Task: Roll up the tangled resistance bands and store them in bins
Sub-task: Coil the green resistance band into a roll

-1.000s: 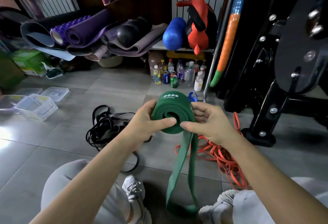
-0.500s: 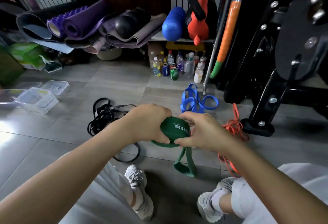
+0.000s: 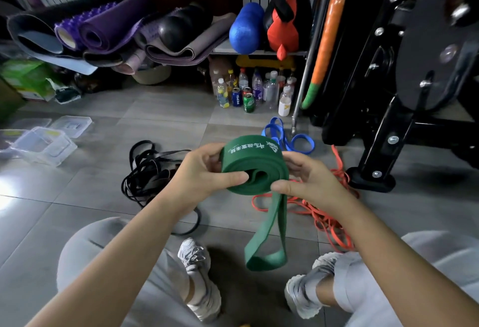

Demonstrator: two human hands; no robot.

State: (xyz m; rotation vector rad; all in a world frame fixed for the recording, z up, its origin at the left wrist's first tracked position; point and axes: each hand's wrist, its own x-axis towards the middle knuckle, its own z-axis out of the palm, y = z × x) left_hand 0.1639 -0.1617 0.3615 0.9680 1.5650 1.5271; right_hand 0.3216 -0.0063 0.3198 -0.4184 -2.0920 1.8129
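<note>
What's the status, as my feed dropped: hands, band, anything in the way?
Left hand and right hand both grip green band. Mostly rolled, tail hanging loose. Black band tangle lies on floor toward bins.

l hand [image 3: 199, 174] + r hand [image 3: 311, 184], pinch grip

Rolled yoga mats [image 3: 103, 31] are lying heaped well beyond the left grip [image 3: 199, 173], to its left. Bottles and cans [image 3: 255, 90] are standing on the tiled floor [image 3: 77, 197] beyond both grips. A black machine frame [image 3: 404, 93] is standing beyond the right grip [image 3: 311, 184].
</note>
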